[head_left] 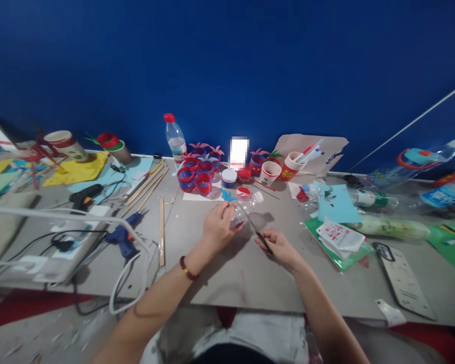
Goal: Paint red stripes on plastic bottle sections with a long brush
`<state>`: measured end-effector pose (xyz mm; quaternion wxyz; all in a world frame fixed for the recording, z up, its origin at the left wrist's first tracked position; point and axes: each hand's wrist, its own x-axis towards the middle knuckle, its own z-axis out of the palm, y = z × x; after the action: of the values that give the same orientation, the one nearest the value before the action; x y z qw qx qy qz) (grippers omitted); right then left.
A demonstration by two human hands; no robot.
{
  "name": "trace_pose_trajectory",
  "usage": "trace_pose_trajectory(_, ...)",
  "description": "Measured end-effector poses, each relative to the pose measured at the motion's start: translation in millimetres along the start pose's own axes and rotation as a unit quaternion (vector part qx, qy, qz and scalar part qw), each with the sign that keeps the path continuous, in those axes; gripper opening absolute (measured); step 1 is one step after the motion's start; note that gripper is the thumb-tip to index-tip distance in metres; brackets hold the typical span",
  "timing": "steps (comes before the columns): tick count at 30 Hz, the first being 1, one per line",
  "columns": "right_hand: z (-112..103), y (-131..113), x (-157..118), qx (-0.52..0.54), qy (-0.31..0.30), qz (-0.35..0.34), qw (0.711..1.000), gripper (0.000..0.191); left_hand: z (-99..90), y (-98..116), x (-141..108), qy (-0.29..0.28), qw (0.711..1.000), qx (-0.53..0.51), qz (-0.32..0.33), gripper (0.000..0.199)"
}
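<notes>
Above the middle of the table, my left hand (218, 226) is closed around a clear plastic bottle (252, 203), whose neck points to the right. In my right hand (280, 246) is a pair of black-handled scissors (264, 241). Their thin blades slant up and left, reaching the bottle's side. Whether the blade tips have gone through the plastic I cannot tell. Just beyond my left fingers lie a blue leaf-shaped cutout (226, 194) and a white-lidded jar (228, 178). Behind them stand several red and blue cups (203, 183), some with leaf-shaped tops.
On the left are a blue glue gun (124, 237), a black glue gun (86, 197), a power strip (78, 242) with loose cables, and wooden sticks (162, 230). A water bottle (175, 139) stands behind. To the right lie a phone (404, 280), green sheets and more bottles.
</notes>
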<state>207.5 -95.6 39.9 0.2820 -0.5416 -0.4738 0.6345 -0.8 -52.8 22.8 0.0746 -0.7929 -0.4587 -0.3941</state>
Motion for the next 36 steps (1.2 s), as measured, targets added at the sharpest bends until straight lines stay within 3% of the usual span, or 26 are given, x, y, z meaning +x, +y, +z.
trace_pose_trajectory(3,-0.2,-0.5,-0.2,-0.002,-0.003,-0.011,1.0,0.053,2.4,-0.2,-0.3,0.023,0.999,0.006,0.021,0.045)
trace_pose_trajectory(12,0.9,0.3,1.4,-0.007,0.005,-0.045,0.999,0.052,3.3,1.2,0.7,0.049,0.999,-0.013,0.006,0.044)
trace_pose_trajectory(18,2.0,-5.3,-2.1,0.012,0.004,-0.049,0.999,0.053,1.4,2.3,-0.3,0.026,0.999,-0.039,0.0,0.05)
trace_pose_trajectory(20,0.3,-8.2,-1.7,0.031,0.031,-0.06,0.997,0.055,2.0,1.4,-1.9,0.011,0.998,-0.059,-0.035,0.056)
trace_pose_trajectory(24,-8.4,-12.4,1.3,0.057,0.142,-0.094,0.984,0.055,5.3,-1.5,-3.7,-0.004,0.988,-0.113,-0.104,0.064)
trace_pose_trajectory(28,-18.5,-15.5,0.9,0.053,0.224,-0.107,0.967,0.052,9.6,-3.6,-2.6,-0.004,0.974,-0.183,-0.131,0.063)
trace_pose_trajectory(33,-26.1,-17.0,0.9,0.008,0.265,-0.138,0.954,0.042,12.2,-2.3,-2.0,-0.009,0.956,-0.254,-0.147,0.058)
trace_pose_trajectory(36,-32.1,-18.8,15.3,-0.036,0.26,-0.184,0.947,0.047,12.1,-0.3,-1.7,-0.019,0.947,-0.273,-0.165,0.056)
